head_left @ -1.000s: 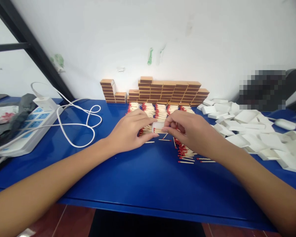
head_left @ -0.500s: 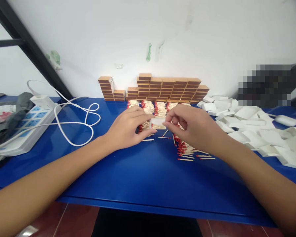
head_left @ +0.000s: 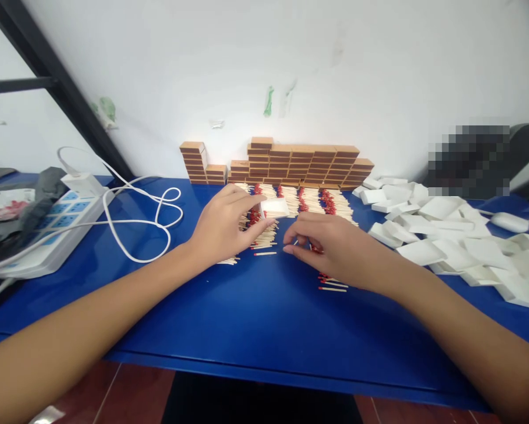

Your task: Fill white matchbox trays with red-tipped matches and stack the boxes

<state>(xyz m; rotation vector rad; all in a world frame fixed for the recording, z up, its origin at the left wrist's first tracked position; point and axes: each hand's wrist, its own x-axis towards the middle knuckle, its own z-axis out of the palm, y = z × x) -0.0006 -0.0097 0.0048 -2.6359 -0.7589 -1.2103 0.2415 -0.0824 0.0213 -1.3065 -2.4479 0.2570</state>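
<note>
My left hand (head_left: 226, 227) pinches a white matchbox tray (head_left: 276, 206) by its left end, thumb below and fingers above. A few matches lie inside the tray, mostly hidden by its wall and my fingers. My right hand (head_left: 328, 238) is low over the blue table, thumb and fingertips curled close together around a match (head_left: 296, 242), of which only a bit shows. Rows of red-tipped matches (head_left: 290, 199) lie behind both hands. Loose matches (head_left: 264, 242) lie under my left hand, and more matches (head_left: 333, 285) stick out below my right hand.
Brown matchboxes (head_left: 302, 164) are stacked against the wall. A heap of empty white trays (head_left: 449, 227) covers the right side of the blue table (head_left: 229, 330). To the left are a power strip (head_left: 55, 235), a looped white cable (head_left: 169, 227) and a dark bag (head_left: 47, 191).
My right hand has left the tray and moved down to the loose matches in front. The tray stays in my left hand, slightly raised and tilted. The view has shifted a little.
</note>
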